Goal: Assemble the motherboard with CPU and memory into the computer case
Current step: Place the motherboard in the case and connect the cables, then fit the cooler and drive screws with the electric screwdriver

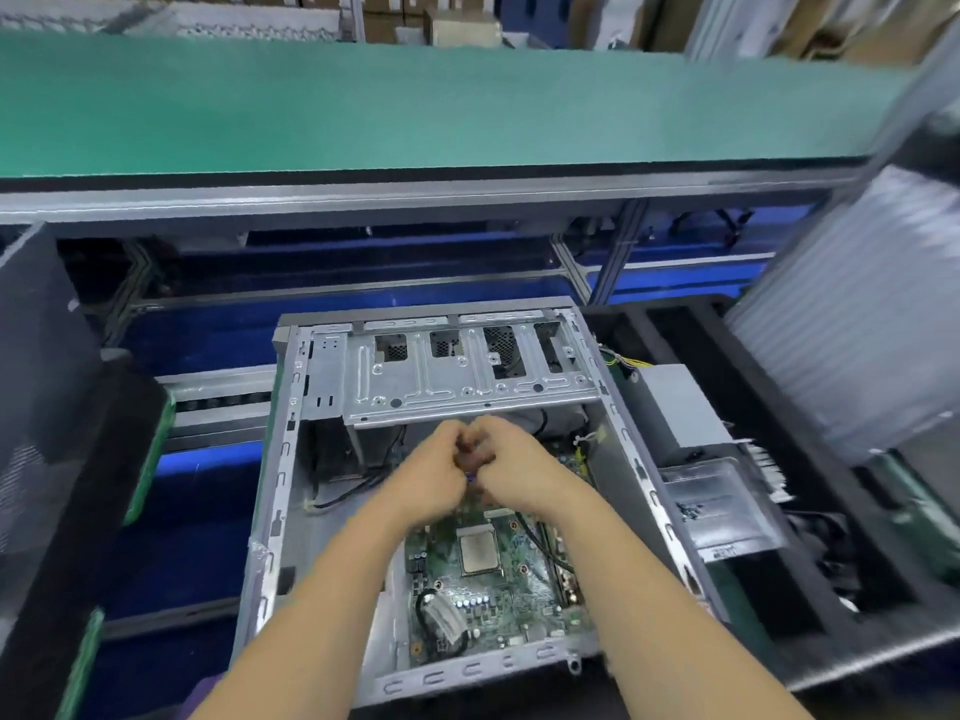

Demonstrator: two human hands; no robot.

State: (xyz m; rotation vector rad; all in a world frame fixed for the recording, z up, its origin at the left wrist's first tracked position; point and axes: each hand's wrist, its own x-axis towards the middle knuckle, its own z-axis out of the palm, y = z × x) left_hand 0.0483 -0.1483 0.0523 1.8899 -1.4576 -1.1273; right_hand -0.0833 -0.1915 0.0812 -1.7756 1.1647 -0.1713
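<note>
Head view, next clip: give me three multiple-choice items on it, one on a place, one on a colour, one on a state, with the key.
1. Where does the motherboard lie?
A. inside the open computer case
B. on the conveyor belt
C. in the tray to the right

2. What colour is the conveyor belt beyond the case?
A. red
B. green
C. yellow

3. How are the two hands placed?
A. both flat on the belt
B. one out of view
C. together, fingers curled, over the board's far end

Key: 1 A, the board with its CPU sits between the case walls. 2 B, its surface is green. 3 C, left hand and right hand meet below the drive cage; what they hold is hidden.
</note>
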